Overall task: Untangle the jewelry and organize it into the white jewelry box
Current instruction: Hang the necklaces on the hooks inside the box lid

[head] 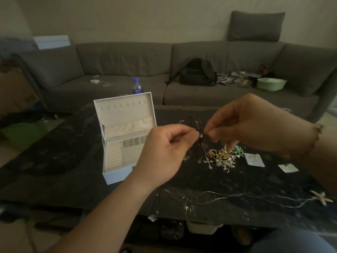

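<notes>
Both hands work above the dark table (73, 161), raised between the open box and the heap. Left hand (164, 150) pinches a small dark knot of chain (200, 135) between thumb and forefinger, other fingers curled under; right hand (242, 125) pinches the same knot from the other side, thumb and fingertip almost touching the left's. From that knot a thin chain hangs down to a silver cross pendant (207, 161), which lies at the left edge of the jewelry pile (224, 157), a gold and silver tangle on the table under the right hand.

White jewelry box (125, 136) stands open just left of the left hand, lid upright with a row of hooks, and its ring rolls and compartments look unfilled as far as can be seen. A long silver chain (237, 197) with a starfish charm (322, 198) lies stretched along the near edge, and two small white cards (254, 159) sit right of the pile.

Judging by this, the step in hand is picking the cross necklace free, and sorting has barely begun. Next move likely calls for easing the knot apart with small opposing pulls, not yanking, since the chain looks fine and the pendant still sits against the heap
</notes>
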Tool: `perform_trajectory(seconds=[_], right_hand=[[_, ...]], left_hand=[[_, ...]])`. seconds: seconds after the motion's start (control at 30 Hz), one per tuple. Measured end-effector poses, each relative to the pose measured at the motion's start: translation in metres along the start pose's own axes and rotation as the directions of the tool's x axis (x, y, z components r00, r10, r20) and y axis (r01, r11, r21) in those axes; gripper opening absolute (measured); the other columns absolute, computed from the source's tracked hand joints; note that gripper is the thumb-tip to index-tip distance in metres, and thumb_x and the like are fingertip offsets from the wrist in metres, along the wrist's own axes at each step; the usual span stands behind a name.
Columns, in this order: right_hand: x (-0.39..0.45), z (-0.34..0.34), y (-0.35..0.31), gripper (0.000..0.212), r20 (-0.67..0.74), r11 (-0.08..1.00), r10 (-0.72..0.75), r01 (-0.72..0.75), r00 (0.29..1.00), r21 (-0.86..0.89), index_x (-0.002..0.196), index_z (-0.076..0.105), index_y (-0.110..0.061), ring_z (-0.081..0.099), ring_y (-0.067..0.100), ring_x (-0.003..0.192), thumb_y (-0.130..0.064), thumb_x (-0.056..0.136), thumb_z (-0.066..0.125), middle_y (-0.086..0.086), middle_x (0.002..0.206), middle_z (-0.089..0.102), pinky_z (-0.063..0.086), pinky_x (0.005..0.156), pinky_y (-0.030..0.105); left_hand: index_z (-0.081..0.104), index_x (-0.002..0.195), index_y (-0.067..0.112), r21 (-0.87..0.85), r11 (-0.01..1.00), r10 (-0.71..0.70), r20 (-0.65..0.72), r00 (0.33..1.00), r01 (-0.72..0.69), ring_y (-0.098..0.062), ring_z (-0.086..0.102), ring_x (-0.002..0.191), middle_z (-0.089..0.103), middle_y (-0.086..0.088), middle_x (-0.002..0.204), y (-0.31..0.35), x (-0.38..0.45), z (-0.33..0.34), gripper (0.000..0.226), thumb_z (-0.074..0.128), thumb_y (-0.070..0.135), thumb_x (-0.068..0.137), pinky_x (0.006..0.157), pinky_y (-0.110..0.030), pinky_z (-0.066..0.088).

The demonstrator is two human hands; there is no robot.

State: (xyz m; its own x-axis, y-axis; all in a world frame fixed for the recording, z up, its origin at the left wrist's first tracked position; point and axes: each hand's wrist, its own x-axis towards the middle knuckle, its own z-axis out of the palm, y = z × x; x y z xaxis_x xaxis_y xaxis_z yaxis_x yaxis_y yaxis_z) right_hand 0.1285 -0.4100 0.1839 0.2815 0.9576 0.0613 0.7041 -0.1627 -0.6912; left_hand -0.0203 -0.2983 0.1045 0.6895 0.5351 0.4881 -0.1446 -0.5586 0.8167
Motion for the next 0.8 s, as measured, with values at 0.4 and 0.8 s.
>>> perform_trajectory(seconds=[0.4, 0.8], right_hand=[[-0.03, 0.008, -0.023, 0.01, -0.057, 0.977, -0.202, 0.197, 0.978, -0.086, 0.084, 0.077, -0.03, 0.067, 0.001, 0.061, -0.034, 0.075, 0.075, -0.011, 0.072, 0.074, 0.051, 0.055, 0.012], [-0.05, 0.015, -0.028, 0.006, -0.068, 0.966, -0.256, 0.258, 0.964, 0.021, 0.08, 0.077, -0.023, 0.07, 0.014, 0.062, -0.028, 0.077, 0.074, -0.006, 0.071, 0.074, 0.056, 0.051, 0.025]], left_hand=[[0.068, 0.087, 0.021, 0.009, 1.0, 0.001, 0.174, 0.985, -0.002, -0.005, 0.054, 0.063, 0.059, 0.006, 0.067, 0.022, -0.017, -0.014, 0.028, 0.048, 0.04, 0.094, 0.058, -0.025, 0.045], [0.068, 0.079, 0.018, -0.16, 0.987, 0.013, 0.234, 0.972, 0.026, -0.004, 0.055, 0.056, 0.062, 0.01, 0.064, 0.04, -0.032, -0.018, 0.027, 0.051, 0.035, 0.092, 0.052, -0.02, 0.043]])
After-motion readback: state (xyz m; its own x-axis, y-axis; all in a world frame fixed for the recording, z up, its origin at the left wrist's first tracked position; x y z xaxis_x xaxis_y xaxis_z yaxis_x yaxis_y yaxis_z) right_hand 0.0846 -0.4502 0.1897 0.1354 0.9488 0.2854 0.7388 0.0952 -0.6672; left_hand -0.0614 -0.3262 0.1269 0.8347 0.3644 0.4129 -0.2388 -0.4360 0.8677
